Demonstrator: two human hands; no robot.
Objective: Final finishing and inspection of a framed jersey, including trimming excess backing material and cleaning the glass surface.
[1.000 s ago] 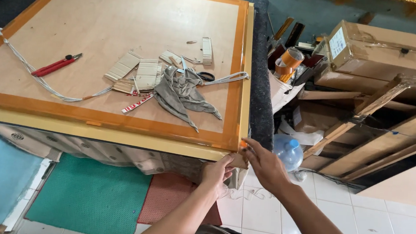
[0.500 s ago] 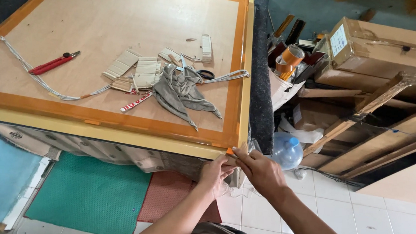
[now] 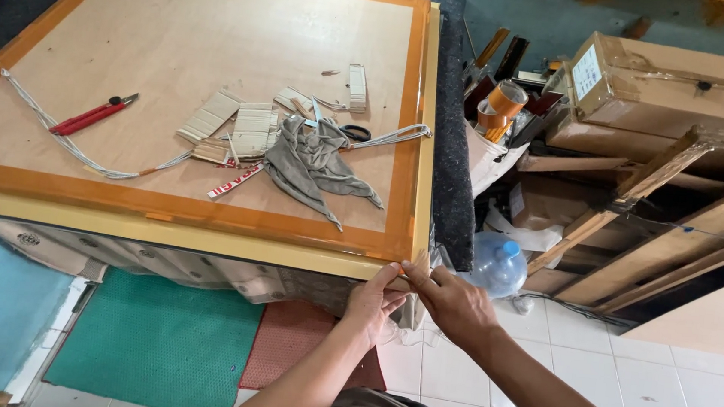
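Clearance around the frame's near right corner.
Both hands, left hand and right hand, meet at the framed board corner; tiled floor below lies open, while a water bottle and stacked wooden frames crowd the right.

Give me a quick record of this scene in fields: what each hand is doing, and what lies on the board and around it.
left hand: pinching the near right corner of the framed board
right hand: at the same corner, fingers on the orange tape border
on the board: grey cloth, red-handled cutter, white cord, pale strips
right of the board: tape rolls, cardboard box, plastic bottle
floor: green mat
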